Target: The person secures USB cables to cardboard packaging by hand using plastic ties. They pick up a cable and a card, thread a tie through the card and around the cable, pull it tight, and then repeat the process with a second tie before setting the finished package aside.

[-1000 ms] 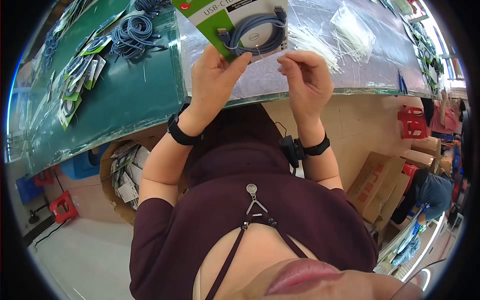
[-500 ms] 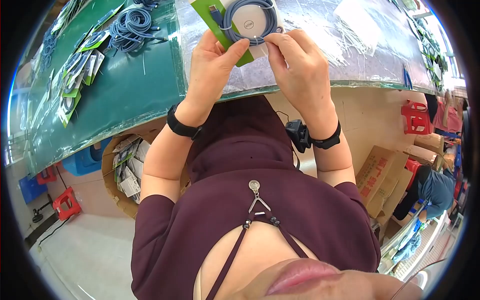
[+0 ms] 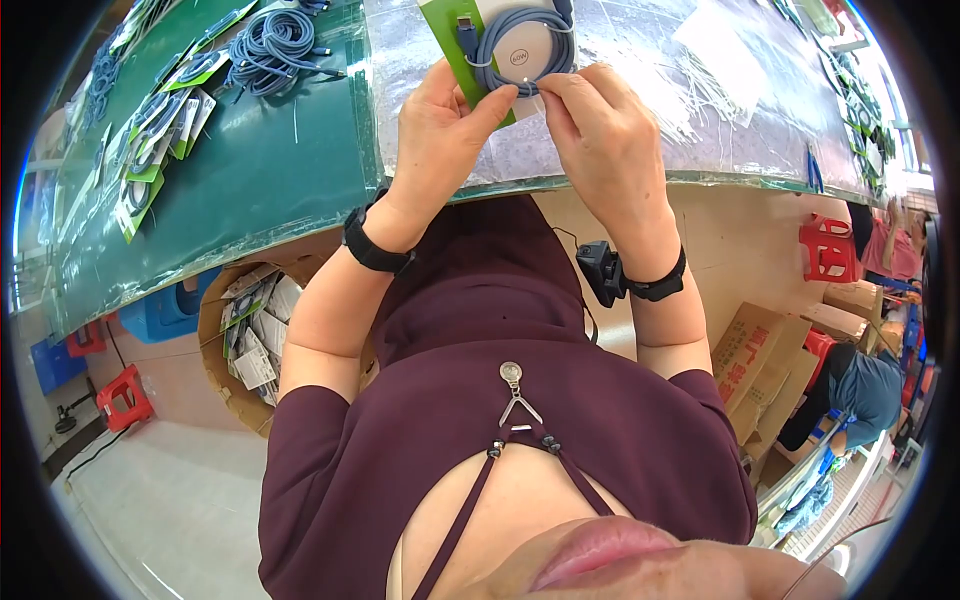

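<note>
A blue-grey cable lies coiled on a green and white card marked "60W", bound by white ties. One metal plug shows at the coil's upper left. My left hand grips the card's lower left side, thumb pressed on the coil's lower edge and fingers behind the card. My right hand is closed in a pinch at the coil's lower edge, beside a small white cable tie. Its fingertips seem to hold the end of that tie, though they partly hide it.
Loose white ties lie on the table at right. Left on the green mat are a pile of coiled cables and several carded cables. Blue-handled pliers lie near the right edge. Below stands a carton of packages; another person is at right.
The card and coil have shifted slightly right and down in view, with both hands still at the coil's lower edge. The whole table view has shifted slightly too.
</note>
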Demonstrator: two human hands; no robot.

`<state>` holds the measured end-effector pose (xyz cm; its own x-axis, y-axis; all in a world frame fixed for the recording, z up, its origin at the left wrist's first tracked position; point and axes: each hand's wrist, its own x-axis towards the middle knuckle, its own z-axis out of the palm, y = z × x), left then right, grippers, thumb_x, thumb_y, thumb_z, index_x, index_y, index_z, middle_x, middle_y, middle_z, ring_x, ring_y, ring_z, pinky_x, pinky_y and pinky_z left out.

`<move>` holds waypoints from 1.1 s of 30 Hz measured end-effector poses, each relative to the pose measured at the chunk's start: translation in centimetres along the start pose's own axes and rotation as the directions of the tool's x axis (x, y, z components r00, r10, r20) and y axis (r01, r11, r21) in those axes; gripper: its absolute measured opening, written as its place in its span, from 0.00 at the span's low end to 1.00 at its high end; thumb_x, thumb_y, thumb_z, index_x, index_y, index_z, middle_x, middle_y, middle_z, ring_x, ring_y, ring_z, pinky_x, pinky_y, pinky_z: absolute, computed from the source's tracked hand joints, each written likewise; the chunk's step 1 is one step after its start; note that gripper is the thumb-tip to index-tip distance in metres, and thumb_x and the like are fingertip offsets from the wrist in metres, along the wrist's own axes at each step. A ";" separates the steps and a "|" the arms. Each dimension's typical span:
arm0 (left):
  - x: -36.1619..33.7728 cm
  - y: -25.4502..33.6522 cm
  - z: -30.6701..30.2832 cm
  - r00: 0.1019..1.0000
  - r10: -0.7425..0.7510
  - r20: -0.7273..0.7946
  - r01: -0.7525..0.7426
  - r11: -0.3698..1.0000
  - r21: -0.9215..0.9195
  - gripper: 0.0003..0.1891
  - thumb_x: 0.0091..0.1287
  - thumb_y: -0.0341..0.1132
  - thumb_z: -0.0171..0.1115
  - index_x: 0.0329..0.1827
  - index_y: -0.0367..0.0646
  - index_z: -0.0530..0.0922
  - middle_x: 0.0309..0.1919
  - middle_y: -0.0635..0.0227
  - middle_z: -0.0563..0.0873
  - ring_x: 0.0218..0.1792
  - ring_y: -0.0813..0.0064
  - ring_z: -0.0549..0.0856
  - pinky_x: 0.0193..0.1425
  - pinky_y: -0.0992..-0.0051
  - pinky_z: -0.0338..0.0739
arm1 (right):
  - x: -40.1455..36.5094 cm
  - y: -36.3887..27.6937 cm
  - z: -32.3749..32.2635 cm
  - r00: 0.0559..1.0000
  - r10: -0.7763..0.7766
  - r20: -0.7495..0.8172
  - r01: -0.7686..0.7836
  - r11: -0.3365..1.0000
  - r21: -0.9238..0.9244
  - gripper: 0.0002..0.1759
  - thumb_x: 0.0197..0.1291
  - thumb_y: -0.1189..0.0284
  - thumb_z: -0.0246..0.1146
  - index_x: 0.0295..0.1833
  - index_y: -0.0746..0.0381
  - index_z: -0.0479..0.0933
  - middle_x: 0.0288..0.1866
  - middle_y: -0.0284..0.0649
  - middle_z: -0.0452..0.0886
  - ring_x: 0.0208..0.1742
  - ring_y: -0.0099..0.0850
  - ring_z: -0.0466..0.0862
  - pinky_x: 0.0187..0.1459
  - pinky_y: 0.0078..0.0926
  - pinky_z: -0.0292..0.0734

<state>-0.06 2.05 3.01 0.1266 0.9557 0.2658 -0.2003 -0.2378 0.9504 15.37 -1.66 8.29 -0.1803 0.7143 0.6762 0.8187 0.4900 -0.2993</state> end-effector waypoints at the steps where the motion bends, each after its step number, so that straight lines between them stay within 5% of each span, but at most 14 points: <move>1: -0.1 0.1 0.1 1.000 0.003 -0.003 -0.003 1.000 0.014 0.14 0.64 0.29 0.68 0.50 0.38 0.77 0.31 0.73 0.86 0.29 0.90 0.78 0.32 0.84 0.74 | 0.0 0.0 0.0 1.000 -0.001 -0.001 0.001 1.000 -0.001 0.06 0.55 0.80 0.67 0.40 0.64 0.82 0.33 0.40 0.80 0.32 0.39 0.82 0.34 0.32 0.76; 23: -0.7 1.5 0.3 0.992 0.123 0.019 -0.118 0.875 0.470 0.12 0.62 0.29 0.70 0.47 0.40 0.79 0.21 0.69 0.82 0.21 0.87 0.74 0.25 0.80 0.71 | -0.2 0.9 1.5 0.996 0.005 0.087 -0.005 1.000 0.005 0.03 0.61 0.77 0.63 0.40 0.63 0.76 0.34 0.44 0.78 0.34 0.45 0.80 0.34 0.37 0.76; 27: -1.1 0.7 0.3 0.995 0.089 0.042 -0.098 0.904 0.417 0.13 0.63 0.28 0.69 0.49 0.39 0.78 0.25 0.70 0.84 0.23 0.85 0.78 0.28 0.80 0.73 | -0.1 1.5 1.7 0.993 0.022 0.120 -0.024 1.000 0.012 0.02 0.63 0.77 0.62 0.40 0.63 0.77 0.36 0.42 0.80 0.33 0.41 0.81 0.33 0.36 0.76; 29: -0.5 -0.1 -0.2 0.999 -0.024 0.025 0.022 0.996 0.083 0.13 0.64 0.28 0.68 0.51 0.39 0.78 0.31 0.71 0.86 0.28 0.85 0.81 0.31 0.81 0.75 | -0.2 2.0 1.3 0.991 0.024 0.130 -0.026 1.000 0.017 0.02 0.63 0.77 0.62 0.40 0.63 0.78 0.37 0.40 0.81 0.33 0.39 0.82 0.33 0.35 0.76; 32: -0.4 0.7 -1.0 0.988 -0.145 0.063 0.153 0.974 -0.169 0.14 0.65 0.29 0.67 0.53 0.39 0.77 0.36 0.71 0.86 0.33 0.84 0.83 0.34 0.82 0.76 | -0.4 4.0 -1.0 0.887 0.459 -0.057 -0.404 0.830 0.384 0.05 0.65 0.78 0.61 0.46 0.63 0.77 0.43 0.36 0.83 0.38 0.27 0.83 0.38 0.28 0.78; 33: -0.5 1.4 -1.0 0.973 -0.204 0.107 0.224 0.943 -0.247 0.15 0.66 0.29 0.67 0.54 0.39 0.77 0.39 0.71 0.86 0.36 0.83 0.84 0.36 0.83 0.77 | -0.7 4.2 -0.4 0.886 0.460 -0.059 -0.405 0.829 0.386 0.05 0.65 0.78 0.61 0.46 0.63 0.77 0.43 0.36 0.83 0.38 0.27 0.83 0.38 0.28 0.78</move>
<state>-1.42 1.44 4.05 0.2680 0.9599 0.0824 -0.4005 0.0333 0.9157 19.16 -0.30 6.83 0.2489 0.8290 0.5008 0.5415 0.3096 -0.7816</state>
